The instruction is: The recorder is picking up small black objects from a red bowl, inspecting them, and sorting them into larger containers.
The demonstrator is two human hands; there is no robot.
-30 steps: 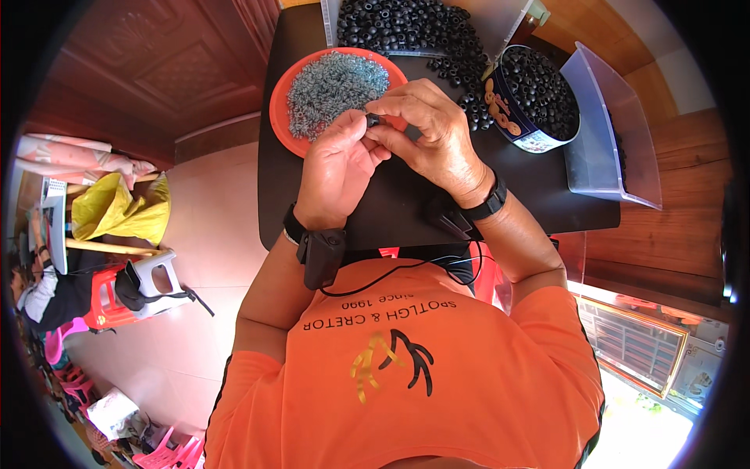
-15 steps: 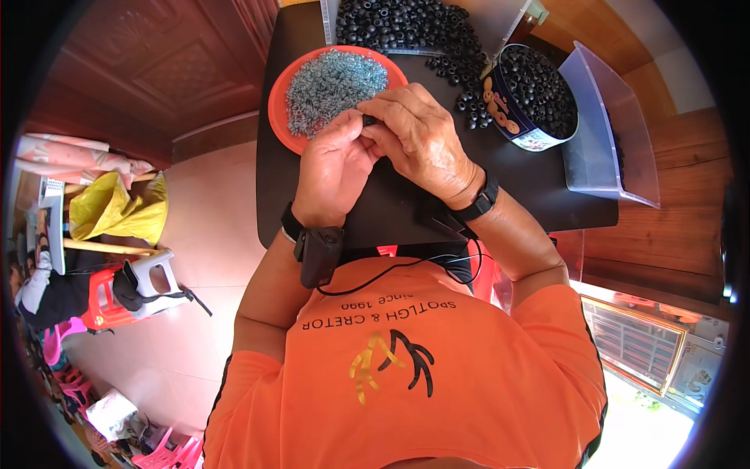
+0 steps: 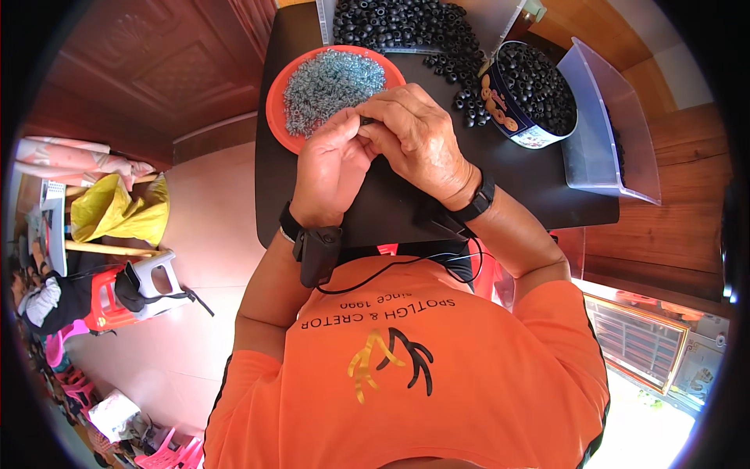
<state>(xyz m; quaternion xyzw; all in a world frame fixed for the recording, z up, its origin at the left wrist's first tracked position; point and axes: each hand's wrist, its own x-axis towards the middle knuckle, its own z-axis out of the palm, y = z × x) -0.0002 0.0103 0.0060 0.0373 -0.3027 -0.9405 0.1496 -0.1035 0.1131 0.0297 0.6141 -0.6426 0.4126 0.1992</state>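
Note:
My left hand (image 3: 334, 164) and my right hand (image 3: 420, 141) meet over the near edge of a round orange-red tray (image 3: 275, 117). Between their fingertips a small black piece (image 3: 366, 121) shows in part, pinched from both sides; the fingers cover most of it. Heaped in the tray are many small shiny silvery metal parts (image 3: 324, 86), perhaps springs. Beyond my hands, small black ring-shaped pieces (image 3: 398, 23) spill from a clear plastic bin (image 3: 324, 23) onto the dark table. More of them fill a round dark-blue tin (image 3: 508, 117) to the right of my right hand.
A second clear bin (image 3: 601, 148) stands tilted at the right edge of the dark table (image 3: 500, 195). A black cable (image 3: 375, 277) runs from the box on my left wrist across my lap. On the left are a yellow bag (image 3: 125, 211), a red and grey stool (image 3: 148, 285) and another person.
Both hands stay together around the small black piece, with only a slight shift of the fingers. At the far left, the other person has moved a little.

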